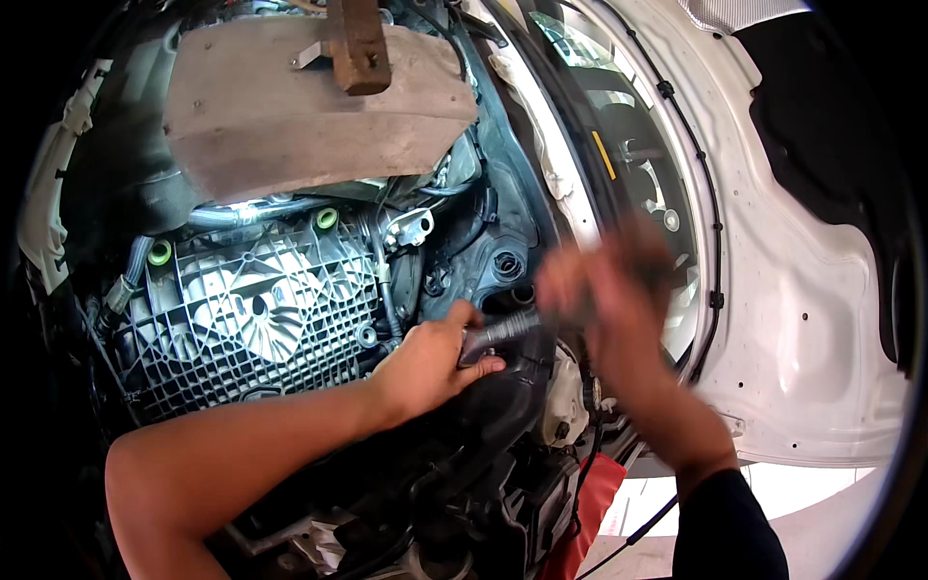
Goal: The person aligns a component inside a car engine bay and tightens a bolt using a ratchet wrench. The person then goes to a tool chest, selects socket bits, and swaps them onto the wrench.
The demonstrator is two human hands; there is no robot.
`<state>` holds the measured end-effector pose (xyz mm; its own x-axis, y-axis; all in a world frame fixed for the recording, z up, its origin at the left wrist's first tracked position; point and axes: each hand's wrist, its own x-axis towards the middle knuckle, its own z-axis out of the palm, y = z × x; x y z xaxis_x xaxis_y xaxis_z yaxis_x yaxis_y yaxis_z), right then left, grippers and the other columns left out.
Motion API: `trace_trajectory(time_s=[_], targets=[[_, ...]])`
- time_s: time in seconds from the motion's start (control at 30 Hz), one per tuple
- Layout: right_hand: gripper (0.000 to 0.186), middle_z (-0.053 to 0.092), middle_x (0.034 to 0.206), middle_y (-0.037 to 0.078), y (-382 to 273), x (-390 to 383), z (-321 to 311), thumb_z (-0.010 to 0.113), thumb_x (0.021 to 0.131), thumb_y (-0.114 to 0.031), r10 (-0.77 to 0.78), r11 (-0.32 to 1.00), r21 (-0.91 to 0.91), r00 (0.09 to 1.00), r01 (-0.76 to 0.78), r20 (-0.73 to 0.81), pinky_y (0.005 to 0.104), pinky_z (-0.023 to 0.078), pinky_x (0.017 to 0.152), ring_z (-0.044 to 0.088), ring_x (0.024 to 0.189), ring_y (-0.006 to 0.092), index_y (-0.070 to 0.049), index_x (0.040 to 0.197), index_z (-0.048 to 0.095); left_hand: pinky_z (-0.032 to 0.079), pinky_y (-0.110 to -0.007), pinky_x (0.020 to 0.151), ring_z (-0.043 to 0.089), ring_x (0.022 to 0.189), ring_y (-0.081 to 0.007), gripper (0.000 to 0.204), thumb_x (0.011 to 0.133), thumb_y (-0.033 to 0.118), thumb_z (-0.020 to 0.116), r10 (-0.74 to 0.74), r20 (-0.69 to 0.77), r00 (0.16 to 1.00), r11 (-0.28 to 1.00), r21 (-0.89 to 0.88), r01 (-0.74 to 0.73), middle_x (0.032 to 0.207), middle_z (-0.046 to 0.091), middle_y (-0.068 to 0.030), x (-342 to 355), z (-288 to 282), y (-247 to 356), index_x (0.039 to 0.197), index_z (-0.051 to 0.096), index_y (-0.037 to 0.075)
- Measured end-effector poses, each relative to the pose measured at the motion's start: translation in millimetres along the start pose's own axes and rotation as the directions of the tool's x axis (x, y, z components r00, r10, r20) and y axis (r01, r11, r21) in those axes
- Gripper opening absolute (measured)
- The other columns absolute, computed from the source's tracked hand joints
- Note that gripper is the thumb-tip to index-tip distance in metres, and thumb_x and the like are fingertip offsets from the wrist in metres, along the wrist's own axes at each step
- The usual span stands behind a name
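My left hand (430,362) reaches across the engine bay, its fingers and thumb closed around the near end of a dark cylindrical piece with a ribbed grey band (505,330). Whether this is a hose or a tool handle I cannot tell. My right hand (614,295) is at the piece's far end, beside the windscreen edge, and motion smears its fingers. What they hold is not clear. Just beyond the left hand, a round black opening (507,263) shows in dark plastic. A thick black hose (507,396) curves below both hands.
A ribbed plastic engine cover (256,319) with green-ringed mounts lies to the left. Behind it sits a grey heat shield (319,106), with a rusty bar (358,48) hanging over it. To the right is a raised white panel (773,290). Red cloth (594,503) hangs near the front.
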<state>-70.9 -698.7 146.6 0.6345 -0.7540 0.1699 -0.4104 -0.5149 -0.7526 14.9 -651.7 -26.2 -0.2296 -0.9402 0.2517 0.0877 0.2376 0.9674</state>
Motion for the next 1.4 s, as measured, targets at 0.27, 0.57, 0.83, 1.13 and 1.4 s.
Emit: trace_trajectory(time_s=[0.27, 0.57, 0.83, 1.13, 1.4], targets=[[0.007, 0.063, 0.093, 0.004, -14, -120, 11, 0.065, 0.086, -0.017, -0.408, 0.892, -0.063, 0.856, 0.448, 0.318, 0.0451, 0.050, 0.088, 0.065, 0.092, 0.0224, -0.014, 0.091, 0.060, 0.052, -0.047, 0.076, 0.063, 0.090, -0.0389, 0.047, 0.081, 0.018, 0.071, 0.291, 0.176, 0.940, 0.901, 0.281, -0.331, 0.110, 0.058, -0.0160, 3, -15, -23, 0.118, 0.044, 0.008], [0.016, 0.054, 0.074, 0.006, 37, 40, -4, 0.060, 0.088, -0.018, 0.353, 0.846, 0.471, 0.925, -0.250, -0.143, 0.0340, 0.044, 0.067, 0.056, 0.070, 0.0203, -0.007, 0.088, 0.049, 0.052, -0.041, 0.069, 0.067, 0.080, -0.0362, 0.043, 0.088, 0.028, 0.070, -0.148, 0.034, 0.988, 0.988, -0.039, 0.149, 0.088, 0.065, -0.0208, 1, -4, 4, 0.111, 0.045, 0.001], [0.024, 0.063, 0.079, 0.004, 2, -43, -27, 0.056, 0.092, -0.027, -0.135, 0.884, -0.353, 0.891, 0.306, 0.434, 0.0381, 0.047, 0.079, 0.061, 0.065, 0.0214, -0.008, 0.077, 0.058, 0.052, -0.044, 0.067, 0.066, 0.078, -0.0371, 0.043, 0.083, 0.021, 0.073, 0.238, 0.071, 0.969, 0.962, 0.118, -0.245, 0.087, 0.063, -0.0184, 3, -9, -6, 0.111, 0.045, 0.004], [0.016, 0.067, 0.096, 0.004, -18, -138, 10, 0.059, 0.091, -0.029, -0.352, 0.893, -0.168, 0.881, 0.417, 0.315, 0.0457, 0.045, 0.088, 0.063, 0.091, 0.0230, -0.014, 0.085, 0.059, 0.050, -0.049, 0.076, 0.062, 0.088, -0.0415, 0.047, 0.075, 0.006, 0.070, 0.337, 0.372, 0.865, 0.807, 0.358, -0.469, 0.112, 0.055, -0.0175, 12, -24, -10, 0.114, 0.043, 0.004], [0.022, 0.058, 0.080, 0.009, 32, 31, -5, 0.045, 0.095, -0.016, 0.297, 0.918, 0.338, 0.926, -0.209, -0.234, 0.0311, 0.044, 0.082, 0.060, 0.081, 0.0231, -0.001, 0.081, 0.054, 0.051, -0.041, 0.072, 0.067, 0.084, -0.0354, 0.054, 0.079, 0.020, 0.078, -0.124, 0.162, 0.979, 0.992, 0.040, 0.119, 0.091, 0.064, -0.0228, 16, -16, -3, 0.115, 0.041, 0.002]])
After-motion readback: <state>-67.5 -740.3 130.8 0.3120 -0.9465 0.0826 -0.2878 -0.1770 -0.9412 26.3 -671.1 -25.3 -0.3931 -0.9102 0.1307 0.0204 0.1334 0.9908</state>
